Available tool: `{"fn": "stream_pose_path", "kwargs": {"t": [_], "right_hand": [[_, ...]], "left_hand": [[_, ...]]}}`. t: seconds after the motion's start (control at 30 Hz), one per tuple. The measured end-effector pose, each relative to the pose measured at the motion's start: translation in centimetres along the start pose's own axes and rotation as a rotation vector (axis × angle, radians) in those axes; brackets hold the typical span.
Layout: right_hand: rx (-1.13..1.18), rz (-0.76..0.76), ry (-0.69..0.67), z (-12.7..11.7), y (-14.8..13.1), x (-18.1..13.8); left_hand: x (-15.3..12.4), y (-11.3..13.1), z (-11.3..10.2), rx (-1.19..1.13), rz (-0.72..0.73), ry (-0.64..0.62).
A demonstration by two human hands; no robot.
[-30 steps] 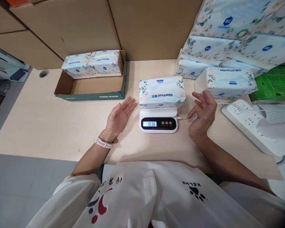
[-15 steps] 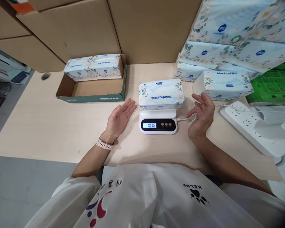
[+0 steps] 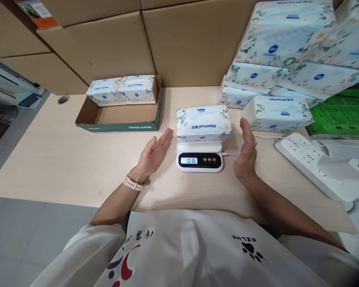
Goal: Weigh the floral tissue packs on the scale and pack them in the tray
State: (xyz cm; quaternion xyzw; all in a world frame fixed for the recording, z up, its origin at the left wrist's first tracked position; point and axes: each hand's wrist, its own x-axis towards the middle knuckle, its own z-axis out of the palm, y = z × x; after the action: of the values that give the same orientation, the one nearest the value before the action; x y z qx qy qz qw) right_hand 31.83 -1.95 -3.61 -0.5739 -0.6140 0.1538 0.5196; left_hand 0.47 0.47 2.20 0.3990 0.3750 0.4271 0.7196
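A floral tissue pack (image 3: 204, 124) lies on a white kitchen scale (image 3: 200, 160), whose lit display reads 103.6. To the left of the pack, my left hand (image 3: 154, 154) is held palm inward with its fingers stretched out, touching nothing. On the other side, my right hand (image 3: 247, 153) stands on edge with straight fingers, apart from the pack and the scale. A white cable runs from the scale's right side behind my right hand.
An open cardboard tray (image 3: 119, 126) holds two tissue packs (image 3: 122, 91) at the back left. More tissue packs (image 3: 283, 113) are stacked at the back right beside a green crate (image 3: 341, 113). A white power strip (image 3: 314, 163) lies at right. Large cardboard boxes (image 3: 194, 48) line the back.
My right hand has turned and its curled fingers have straightened. My left fingers have drawn closer together. The view has shifted slightly; the pack stays on the scale.
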Motion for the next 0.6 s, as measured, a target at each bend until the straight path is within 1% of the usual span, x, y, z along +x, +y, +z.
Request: {"fn": "stream_pose_path", "kwargs": {"t": [0.17,0.6], "right_hand": [[-0.028,0.017,-0.017,0.01,-0.57,0.06],[-0.069,0.006,-0.068,0.24,-0.72,0.45]], "left_hand": [[0.14,-0.32,-0.12,-0.061,0.028,0.020],[0.11,-0.38,-0.17,-0.039,0.036,0.007]]}}
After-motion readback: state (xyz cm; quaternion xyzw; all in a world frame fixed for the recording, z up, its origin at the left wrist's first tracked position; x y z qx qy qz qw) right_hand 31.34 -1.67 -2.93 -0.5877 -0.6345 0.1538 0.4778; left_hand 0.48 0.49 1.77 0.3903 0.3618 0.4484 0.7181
